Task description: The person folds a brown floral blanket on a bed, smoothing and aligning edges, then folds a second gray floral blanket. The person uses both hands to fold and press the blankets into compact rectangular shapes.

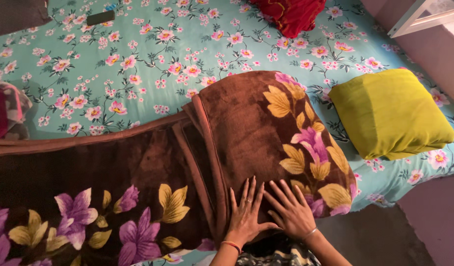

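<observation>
Left hand: left hand [245, 214] lies flat, fingers spread, palm down on the brown blanket [246, 143]; it grips nothing.
Right hand: right hand [290, 211] lies flat just beside the left, thumbs touching, fingers apart, pressing the same fold.
Blanket: brown plush with purple flowers and yellow leaves, folded over itself at the near edge of the bed.
Bedsheet: teal bedsheet [148, 64] with pink flowers, under the blanket.
Pillow: yellow-green pillow [392, 113], square, right of the blanket, apart from it.
Far edge: red cloth [288, 15] at top; dark flat phone [100, 17] at upper left.
</observation>
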